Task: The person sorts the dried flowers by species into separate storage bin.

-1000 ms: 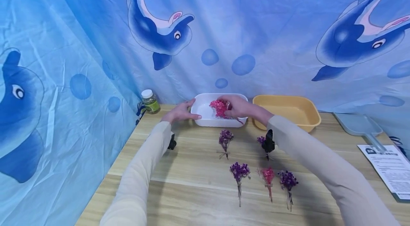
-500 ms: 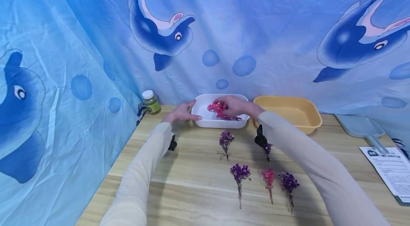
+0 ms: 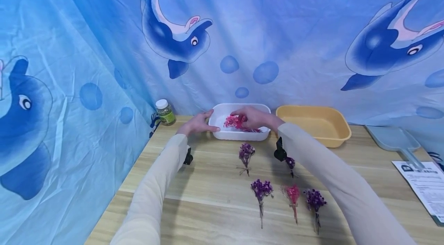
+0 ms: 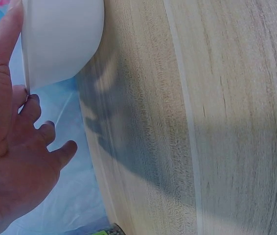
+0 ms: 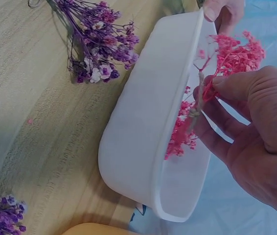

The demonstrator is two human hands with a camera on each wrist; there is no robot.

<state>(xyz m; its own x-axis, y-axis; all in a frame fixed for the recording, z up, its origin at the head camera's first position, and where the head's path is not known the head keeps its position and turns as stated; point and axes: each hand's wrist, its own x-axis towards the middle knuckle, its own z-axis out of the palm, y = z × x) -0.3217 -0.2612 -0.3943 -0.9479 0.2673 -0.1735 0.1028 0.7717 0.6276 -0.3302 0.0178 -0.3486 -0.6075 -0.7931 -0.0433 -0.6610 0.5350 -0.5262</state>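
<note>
My left hand (image 3: 198, 124) holds the left end of a white plastic basin (image 3: 239, 136), its thumb over the near rim. In the left wrist view its other fingers bend loosely at the end of the basin. My right hand (image 5: 261, 117) reaches over the basin and pinches the stems of a pink dried flower bunch (image 5: 239, 56) between thumb and fingers. More pink blossoms (image 5: 177, 139) show inside the basin below that hand. Purple dried flower bunches (image 3: 246, 152) and one pink bunch (image 3: 293, 195) lie on the wooden table.
A yellow basin (image 3: 343, 133) stands to the right of the white one. Farther right are a grey-blue dustpan (image 3: 392, 139) and a clipboard with a printed sheet (image 3: 423, 187). A white-lidded jar (image 3: 165, 113) is at the back left, against a dolphin-print curtain (image 3: 243, 25).
My right hand has lowered the pink bunch into the white basin and shifted slightly left. The left hand keeps its hold on the basin's end.
</note>
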